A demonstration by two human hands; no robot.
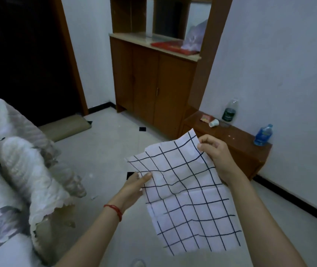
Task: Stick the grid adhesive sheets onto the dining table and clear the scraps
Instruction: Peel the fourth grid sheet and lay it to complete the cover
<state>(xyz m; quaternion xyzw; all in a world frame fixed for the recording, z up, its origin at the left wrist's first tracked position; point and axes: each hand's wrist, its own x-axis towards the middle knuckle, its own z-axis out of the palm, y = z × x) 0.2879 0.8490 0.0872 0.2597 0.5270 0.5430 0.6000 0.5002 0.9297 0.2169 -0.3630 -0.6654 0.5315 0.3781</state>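
A white adhesive sheet with a black grid (184, 193) hangs in the air in front of me, creased across its middle. My left hand (136, 186), with a red string on the wrist, pinches the sheet's left edge. My right hand (214, 153) grips the upper right corner. The sheet's lower half droops toward me above the tiled floor. No dining table shows in this view.
A sofa with pale frilled covers (19, 170) fills the left. A wooden cabinet (153, 89) stands ahead by a dark doorway. A low wooden stand (240, 143) on the right carries two bottles and a tipped cup (213, 123). Small scraps (93, 197) lie on the floor.
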